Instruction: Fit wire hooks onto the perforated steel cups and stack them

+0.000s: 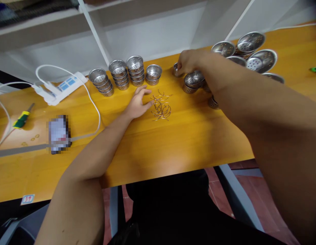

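Observation:
My right hand (187, 61) reaches to the back of the table, its fingers closed on the rim of a small perforated metal cup (175, 69). Much of that cup is hidden by the hand. Lying on the tabletop, my left hand (138, 103) has its fingers apart and holds nothing. Just right of it is a loose heap of thin curved metal wires (161, 108). Behind the left hand stand a short pile of perforated cups (154, 73) and taller stacks, one in the middle (135, 69), one beside it (118, 75) and one leftmost (101, 82).
More cups (193, 81) sit under my right forearm, partly covered. Larger perforated metal bowls (262, 62) crowd the back right. On the left are a white power strip (68, 87) with cables, a yellow-green screwdriver (22, 119) and a blurred-out phone-like object (59, 134). A shelf wall borders the back.

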Available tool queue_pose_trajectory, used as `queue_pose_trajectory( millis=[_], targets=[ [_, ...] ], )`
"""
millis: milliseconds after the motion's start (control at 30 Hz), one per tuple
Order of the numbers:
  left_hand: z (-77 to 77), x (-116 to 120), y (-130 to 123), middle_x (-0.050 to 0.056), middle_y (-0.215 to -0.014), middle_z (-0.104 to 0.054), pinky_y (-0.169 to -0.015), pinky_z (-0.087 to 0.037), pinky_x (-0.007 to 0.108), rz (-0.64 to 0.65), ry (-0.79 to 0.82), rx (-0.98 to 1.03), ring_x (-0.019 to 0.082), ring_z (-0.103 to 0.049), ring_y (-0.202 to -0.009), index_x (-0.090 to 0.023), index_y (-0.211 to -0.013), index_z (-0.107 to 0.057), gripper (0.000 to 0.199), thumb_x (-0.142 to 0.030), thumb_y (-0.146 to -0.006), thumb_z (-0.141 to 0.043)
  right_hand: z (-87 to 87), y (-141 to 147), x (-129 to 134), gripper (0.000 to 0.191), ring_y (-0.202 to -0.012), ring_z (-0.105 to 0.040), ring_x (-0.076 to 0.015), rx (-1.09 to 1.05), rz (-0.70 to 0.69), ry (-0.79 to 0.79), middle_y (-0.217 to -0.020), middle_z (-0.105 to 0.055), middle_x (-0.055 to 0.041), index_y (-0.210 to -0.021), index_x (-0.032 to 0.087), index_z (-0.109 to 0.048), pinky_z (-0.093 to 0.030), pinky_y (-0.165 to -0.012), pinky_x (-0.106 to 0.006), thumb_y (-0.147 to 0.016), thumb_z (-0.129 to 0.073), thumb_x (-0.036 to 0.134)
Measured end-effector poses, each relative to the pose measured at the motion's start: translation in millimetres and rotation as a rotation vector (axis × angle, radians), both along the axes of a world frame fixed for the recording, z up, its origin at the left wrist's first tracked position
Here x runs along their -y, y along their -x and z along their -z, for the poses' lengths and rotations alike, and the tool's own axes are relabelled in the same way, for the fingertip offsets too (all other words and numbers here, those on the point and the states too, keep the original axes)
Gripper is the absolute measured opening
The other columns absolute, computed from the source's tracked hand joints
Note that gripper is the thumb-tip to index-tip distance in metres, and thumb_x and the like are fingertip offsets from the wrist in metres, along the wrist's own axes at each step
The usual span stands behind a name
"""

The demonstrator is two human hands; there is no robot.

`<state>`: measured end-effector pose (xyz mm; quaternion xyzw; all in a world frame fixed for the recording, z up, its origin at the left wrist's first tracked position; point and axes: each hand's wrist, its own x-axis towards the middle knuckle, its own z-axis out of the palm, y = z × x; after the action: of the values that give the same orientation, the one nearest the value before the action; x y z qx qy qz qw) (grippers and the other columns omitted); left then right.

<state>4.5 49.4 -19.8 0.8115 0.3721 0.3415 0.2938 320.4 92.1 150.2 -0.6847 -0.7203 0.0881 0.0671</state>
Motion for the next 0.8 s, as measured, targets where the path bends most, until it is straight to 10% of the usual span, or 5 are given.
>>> queue_pose_trajectory(
  millis=[167,400,533,633,800],
  targets=[
    [-0.1,0,1,0.021,-0.194,-0.064,-0.162,-0.051,0.066,0.014,-0.005,0.01,0.042,-0.057,-0.193,-0.026,-0.155,-0.079,0.052,-0.043,-0.109,-0.094,-9.9,14,15,0.035,-0.144,-0.09,-0.0429,0.136,0.075,0.078,-0.144,-0.089,-0.0421,-0.143,-0.01,-0.095,-0.063,-0.114,-0.053,-0.112,-0.097,0.008],
    [14.8,-7,-1,0.019,-0.194,-0.064,-0.149,-0.064,0.067,0.1,0.025,0.128,0.04,-0.074,-0.176,-0.033,-0.174,-0.062,0.07,-0.061,-0.115,-0.089,-38.1,30,80,0.038,-0.141,-0.088,-0.037,0.049,-0.026,-0.119,-0.155,-0.089,-0.0347,-0.158,0.002,-0.091,-0.061,-0.117,-0.043,-0.125,-0.076,0.013],
    [18.7,-11,-2,0.017,-0.196,-0.063,-0.143,-0.069,0.066,0.128,0.064,0.191,0.04,-0.081,-0.167,-0.042,-0.19,-0.043,0.108,-0.083,-0.106,-0.098,-3.9,45,116,0.026,-0.114,-0.085,-0.0313,-0.04,-0.361,-0.104,-0.131,-0.094,-0.02,-0.143,0.014,-0.09,-0.058,-0.101,-0.038,-0.12,-0.077,0.016],
    [10.2,-5,-2,0.017,-0.18,-0.078,-0.141,-0.071,0.065,0.112,0.044,0.173,0.043,-0.084,-0.164,-0.033,-0.178,-0.057,0.113,-0.09,-0.094,-0.106,34.4,45,117,0.015,-0.101,-0.079,-0.0281,-0.147,-0.626,-0.052,-0.119,-0.09,-0.0117,-0.13,0.021,-0.086,-0.055,-0.097,-0.037,-0.12,-0.074,0.022],
    [-7.6,6,-4,0.013,-0.161,-0.087,-0.134,-0.073,0.059,-0.027,0.061,0.139,0.041,-0.087,-0.154,-0.031,-0.166,-0.061,0.11,-0.082,-0.085,-0.115,69.7,40,108,0.034,-0.113,-0.079,-0.0321,-0.34,-0.73,-0.098,-0.131,-0.089,-0.0141,-0.147,0.022,-0.083,-0.063,-0.106,-0.044,-0.116,-0.072,0.03]
  ],
)
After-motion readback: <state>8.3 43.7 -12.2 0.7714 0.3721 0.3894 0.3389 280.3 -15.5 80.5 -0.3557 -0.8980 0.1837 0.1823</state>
